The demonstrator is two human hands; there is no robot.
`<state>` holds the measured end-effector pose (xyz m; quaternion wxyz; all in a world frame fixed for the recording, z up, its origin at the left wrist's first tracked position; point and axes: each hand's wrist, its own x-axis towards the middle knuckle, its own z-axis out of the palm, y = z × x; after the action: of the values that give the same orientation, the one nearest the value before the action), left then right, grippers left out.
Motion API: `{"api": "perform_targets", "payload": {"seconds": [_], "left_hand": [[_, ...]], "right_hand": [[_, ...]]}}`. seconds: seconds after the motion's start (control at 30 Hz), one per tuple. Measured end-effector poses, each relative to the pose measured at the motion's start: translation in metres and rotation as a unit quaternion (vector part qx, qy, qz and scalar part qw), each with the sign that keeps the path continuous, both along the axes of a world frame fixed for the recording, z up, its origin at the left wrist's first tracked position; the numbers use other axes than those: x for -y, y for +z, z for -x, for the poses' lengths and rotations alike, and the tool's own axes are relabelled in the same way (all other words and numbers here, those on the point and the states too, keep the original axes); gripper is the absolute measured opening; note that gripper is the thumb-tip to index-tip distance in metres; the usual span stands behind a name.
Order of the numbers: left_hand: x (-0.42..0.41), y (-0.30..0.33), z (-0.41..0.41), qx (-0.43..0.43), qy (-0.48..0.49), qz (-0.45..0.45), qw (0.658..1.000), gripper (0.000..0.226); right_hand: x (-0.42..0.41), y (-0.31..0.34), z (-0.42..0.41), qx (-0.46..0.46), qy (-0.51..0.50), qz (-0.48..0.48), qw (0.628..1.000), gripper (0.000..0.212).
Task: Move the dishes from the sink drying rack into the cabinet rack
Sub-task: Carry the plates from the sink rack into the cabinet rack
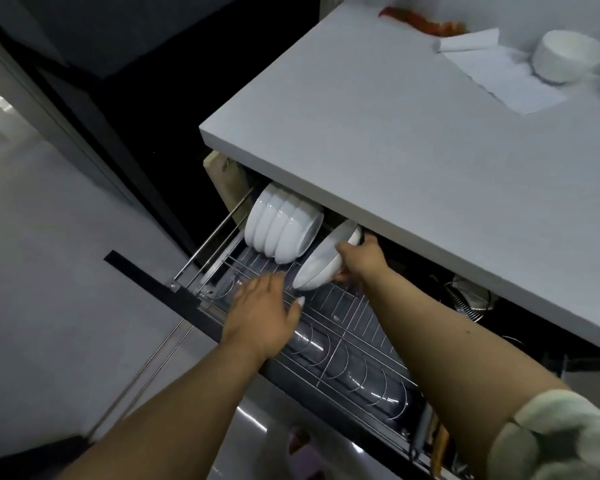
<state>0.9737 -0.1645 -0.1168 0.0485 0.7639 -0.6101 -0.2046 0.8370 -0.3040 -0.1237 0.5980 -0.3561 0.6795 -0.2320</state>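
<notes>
The pull-out wire cabinet rack [347, 317] stands open under the counter. Several white bowls [281, 225] lean on edge in a row at its far left. My right hand [361, 258] grips two nested white bowls [321, 263] by the rim, tilted on edge over the wires just right of that row. My left hand [264, 313] hovers over the rack's front left part with fingers spread and relaxed, holding nothing. The sink drying rack is out of view.
The grey counter [413, 140] overhangs the rack's back. On it sit a white bowl [568, 55], a white cloth [499, 71] and something orange [426, 22]. A metal strainer [468, 299] lies in the drawer's right side. Grey floor [49, 254] spreads to the left.
</notes>
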Motion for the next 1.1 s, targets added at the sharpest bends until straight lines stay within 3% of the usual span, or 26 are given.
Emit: {"api": "perform_targets", "payload": {"seconds": [0.3, 0.7, 0.93, 1.1], "left_hand": [[-0.001, -0.004, -0.004, -0.023, -0.008, 0.000, 1.000, 0.062], [-0.001, -0.012, -0.006, -0.037, -0.004, 0.017, 0.999, 0.076], [-0.001, -0.014, -0.008, -0.046, -0.007, 0.010, 0.999, 0.073], [-0.001, -0.014, -0.008, -0.057, 0.002, 0.023, 0.998, 0.071]], "right_hand": [[0.037, -0.036, -0.026, -0.088, 0.048, 0.022, 0.995, 0.026], [0.058, -0.034, -0.062, -0.144, 0.133, -0.007, 0.981, 0.025], [0.075, -0.044, -0.078, -0.173, 0.202, 0.001, 0.964, 0.045], [0.075, -0.048, -0.081, -0.179, 0.193, 0.000, 0.965, 0.056]]}}
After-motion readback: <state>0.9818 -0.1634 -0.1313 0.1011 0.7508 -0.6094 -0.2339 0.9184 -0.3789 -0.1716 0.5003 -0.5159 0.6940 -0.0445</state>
